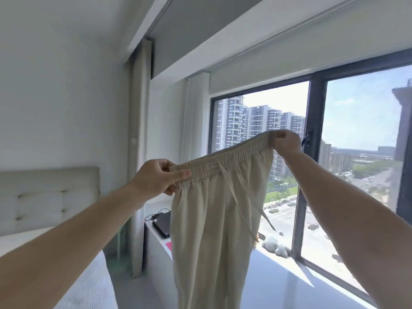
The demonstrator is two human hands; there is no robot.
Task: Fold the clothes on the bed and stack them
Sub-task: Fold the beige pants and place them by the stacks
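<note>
While the pair of beige light-fabric trousers with an elastic drawstring waistband hangs in the air before the dark-framed window, the left hand and right hand each pinch one waistband end between curled fingers and thumb.

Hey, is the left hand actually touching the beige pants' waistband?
Touching. The head view shows the left hand pinching one end of the elastic waistband, thumb over its front.
</note>
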